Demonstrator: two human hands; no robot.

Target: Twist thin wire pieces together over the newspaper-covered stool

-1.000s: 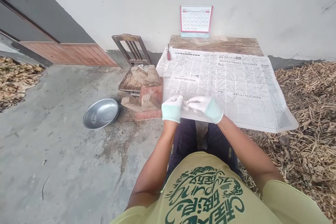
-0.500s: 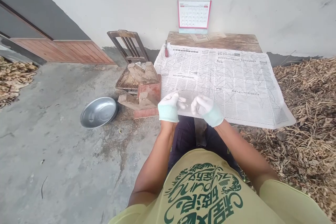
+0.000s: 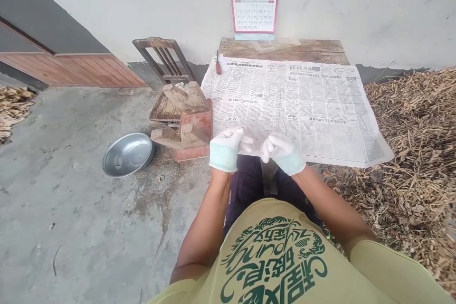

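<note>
Both my hands wear white gloves and hover at the near edge of a newspaper (image 3: 302,104) spread over a wooden table (image 3: 313,50). My left hand (image 3: 226,148) points its fingers rightward toward my right hand (image 3: 281,151), whose fingers are curled. The two hands sit a few centimetres apart, just above my lap. Whether anything small sits in the fingers is too fine to make out.
A desk calendar (image 3: 254,12) stands at the table's back against the wall. A red-handled tool (image 3: 218,65) lies on the newspaper's far left corner. Left of the table are a low wooden chair (image 3: 167,80), stacked bricks and wood (image 3: 192,126) and a metal basin (image 3: 128,154). Dry stalks (image 3: 416,142) cover the ground at right.
My hands, touching at the fingertips a second ago, have drawn slightly apart. The view has shifted a little, so everything sits further left in frame.
</note>
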